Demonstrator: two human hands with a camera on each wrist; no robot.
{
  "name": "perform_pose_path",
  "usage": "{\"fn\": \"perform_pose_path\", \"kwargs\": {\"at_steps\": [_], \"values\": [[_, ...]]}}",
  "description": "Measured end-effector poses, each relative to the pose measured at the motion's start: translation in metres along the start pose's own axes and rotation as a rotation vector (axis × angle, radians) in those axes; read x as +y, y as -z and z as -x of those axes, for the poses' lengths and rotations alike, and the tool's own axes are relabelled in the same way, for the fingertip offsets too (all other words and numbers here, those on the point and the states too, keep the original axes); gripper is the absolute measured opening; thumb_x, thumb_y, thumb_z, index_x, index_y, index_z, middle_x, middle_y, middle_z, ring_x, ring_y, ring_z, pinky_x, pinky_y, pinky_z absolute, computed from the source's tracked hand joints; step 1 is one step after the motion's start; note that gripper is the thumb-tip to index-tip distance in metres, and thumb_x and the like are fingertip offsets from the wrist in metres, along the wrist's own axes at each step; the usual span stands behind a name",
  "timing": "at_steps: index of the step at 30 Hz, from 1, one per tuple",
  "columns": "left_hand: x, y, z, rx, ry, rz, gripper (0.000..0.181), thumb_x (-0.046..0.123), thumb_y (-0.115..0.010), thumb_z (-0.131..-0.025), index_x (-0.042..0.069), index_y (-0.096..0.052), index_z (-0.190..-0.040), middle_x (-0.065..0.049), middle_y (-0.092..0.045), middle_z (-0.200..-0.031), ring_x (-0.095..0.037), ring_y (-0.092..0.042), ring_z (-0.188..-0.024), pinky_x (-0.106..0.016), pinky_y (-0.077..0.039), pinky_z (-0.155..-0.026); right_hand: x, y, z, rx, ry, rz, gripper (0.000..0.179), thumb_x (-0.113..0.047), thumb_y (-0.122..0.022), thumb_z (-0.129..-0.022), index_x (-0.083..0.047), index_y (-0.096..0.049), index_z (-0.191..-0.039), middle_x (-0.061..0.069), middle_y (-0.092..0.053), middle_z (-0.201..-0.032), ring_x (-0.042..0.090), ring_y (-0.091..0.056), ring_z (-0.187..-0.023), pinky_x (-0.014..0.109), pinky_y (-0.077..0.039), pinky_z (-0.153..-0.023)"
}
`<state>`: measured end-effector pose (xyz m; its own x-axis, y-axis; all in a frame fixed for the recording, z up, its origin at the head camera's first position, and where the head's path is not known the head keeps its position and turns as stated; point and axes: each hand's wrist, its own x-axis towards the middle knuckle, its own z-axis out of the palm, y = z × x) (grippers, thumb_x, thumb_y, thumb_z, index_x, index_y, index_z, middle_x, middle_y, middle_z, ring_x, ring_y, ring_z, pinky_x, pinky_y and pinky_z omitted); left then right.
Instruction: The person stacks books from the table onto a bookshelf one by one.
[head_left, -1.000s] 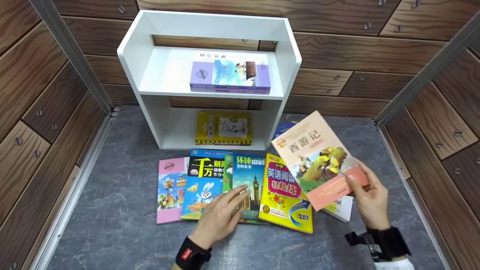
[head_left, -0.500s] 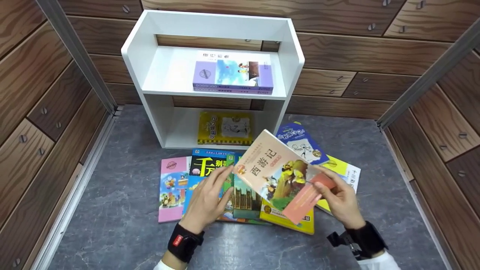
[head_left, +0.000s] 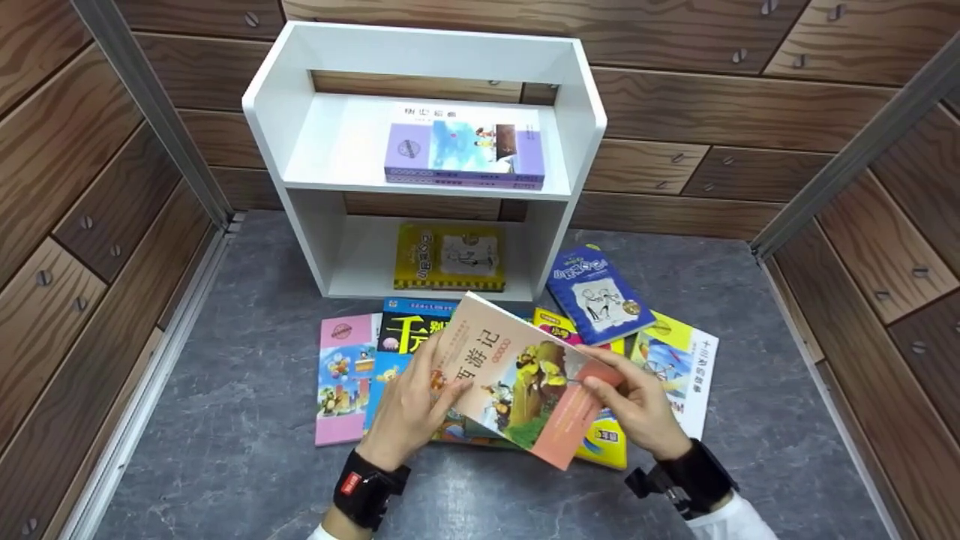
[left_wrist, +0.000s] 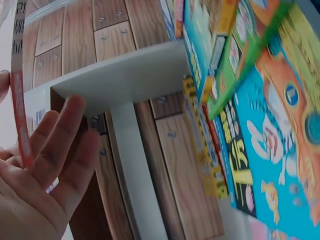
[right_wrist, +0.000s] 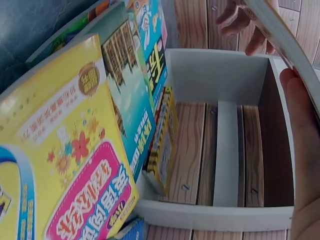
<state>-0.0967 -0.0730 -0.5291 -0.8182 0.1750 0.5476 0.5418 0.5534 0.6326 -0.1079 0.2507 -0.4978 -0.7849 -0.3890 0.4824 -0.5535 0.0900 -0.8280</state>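
Note:
A peach-coloured paperback book (head_left: 517, 375) with a cartoon cover is held tilted above the books on the floor. My right hand (head_left: 637, 397) pinches its coral-coloured end, thumb on the cover and fingers beneath. At the opposite end, my left hand (head_left: 409, 405) has its thumb over the cover edge and its fingers underneath. In the left wrist view the book's thin edge (left_wrist: 20, 100) stands between thumb and fingers of the left hand (left_wrist: 50, 175). Below lie a pink book (head_left: 345, 390), a blue book (head_left: 397, 330) and a yellow workbook (head_left: 604, 442), partly covered.
A white two-tier shelf (head_left: 300, 232) stands behind. Purple books (head_left: 465, 154) lie on its upper tier, a yellow book (head_left: 450, 255) on its lower one. Right of it, a dark blue book (head_left: 600, 296) overlaps a white-and-yellow book (head_left: 679, 367) on the grey floor (head_left: 247, 337).
The right hand has carried the peach book left and down, in front of the shelf. The left hand has moved from over the floor books to take the book's left end.

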Motion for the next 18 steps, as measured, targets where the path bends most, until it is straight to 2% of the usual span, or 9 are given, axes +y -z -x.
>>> {"fn": "perform_pose_path", "kwargs": {"at_steps": [2,5,8,11,13,16,18], "values": [[0.001,0.000,0.001,0.000,0.021,0.087,0.071,0.022,-0.075,-0.098,-0.004,-0.040,-0.154,-0.017,-0.072,-0.119,-0.019,-0.074,-0.086,-0.018,-0.059,-0.063,0.001,-0.002,-0.001,-0.023,-0.014,-0.023,0.047,0.021,-0.052,-0.099,0.009,-0.055,-0.144,0.013,-0.060,-0.071,0.012,-0.057,-0.053,0.025,-0.049,-0.050],[0.002,0.000,0.002,0.013,0.048,0.203,0.069,0.017,-0.075,-0.097,-0.006,-0.040,-0.152,-0.016,-0.071,-0.116,-0.018,-0.073,-0.088,-0.022,-0.061,-0.066,0.002,-0.003,-0.004,-0.044,-0.042,-0.046,0.047,0.019,-0.051,-0.100,0.009,-0.052,-0.146,0.015,-0.058,-0.072,0.015,-0.058,-0.055,0.024,-0.052,-0.053],[0.004,0.001,0.002,0.027,0.060,0.279,0.065,0.012,-0.075,-0.097,-0.006,-0.042,-0.150,-0.016,-0.071,-0.115,-0.018,-0.072,-0.088,-0.025,-0.062,-0.067,0.001,-0.005,-0.006,-0.037,-0.078,-0.073,0.048,0.015,-0.051,-0.102,0.010,-0.048,-0.149,0.012,-0.063,-0.083,0.016,-0.062,-0.063,0.024,-0.056,-0.059],[0.007,0.003,0.000,0.049,0.053,0.320,0.058,0.010,-0.074,-0.097,-0.005,-0.044,-0.145,-0.019,-0.072,-0.117,-0.023,-0.076,-0.091,-0.025,-0.064,-0.067,-0.001,-0.006,-0.008,0.021,-0.145,-0.085,0.054,0.012,-0.053,-0.103,0.010,-0.039,-0.155,0.002,-0.072,-0.104,0.013,-0.070,-0.076,0.024,-0.060,-0.067],[0.009,0.002,-0.001,0.071,0.040,0.325,0.053,0.009,-0.073,-0.097,-0.005,-0.045,-0.141,-0.021,-0.073,-0.118,-0.027,-0.077,-0.093,-0.025,-0.065,-0.069,-0.002,-0.008,-0.010,0.053,-0.178,-0.112,0.061,0.009,-0.052,-0.104,0.007,-0.029,-0.161,-0.005,-0.073,-0.118,0.012,-0.071,-0.081,0.025,-0.062,-0.070],[0.010,0.001,-0.002,0.120,0.034,0.324,0.047,0.006,-0.071,-0.098,-0.004,-0.045,-0.136,-0.022,-0.073,-0.118,-0.029,-0.077,-0.096,-0.026,-0.065,-0.071,-0.001,-0.010,-0.010,0.084,-0.213,-0.185,0.069,0.005,-0.050,-0.107,0.000,-0.015,-0.167,-0.006,-0.074,-0.115,0.014,-0.073,-0.078,0.029,-0.065,-0.071],[0.011,0.000,-0.002,0.165,0.045,0.328,0.045,0.003,-0.070,-0.098,-0.005,-0.044,-0.134,-0.022,-0.072,-0.117,-0.029,-0.077,-0.094,-0.027,-0.065,-0.070,0.002,-0.014,-0.010,0.083,-0.189,-0.248,0.072,0.006,-0.046,-0.108,-0.003,-0.008,-0.168,-0.005,-0.073,-0.117,0.015,-0.074,-0.077,0.031,-0.066,-0.071]]}}
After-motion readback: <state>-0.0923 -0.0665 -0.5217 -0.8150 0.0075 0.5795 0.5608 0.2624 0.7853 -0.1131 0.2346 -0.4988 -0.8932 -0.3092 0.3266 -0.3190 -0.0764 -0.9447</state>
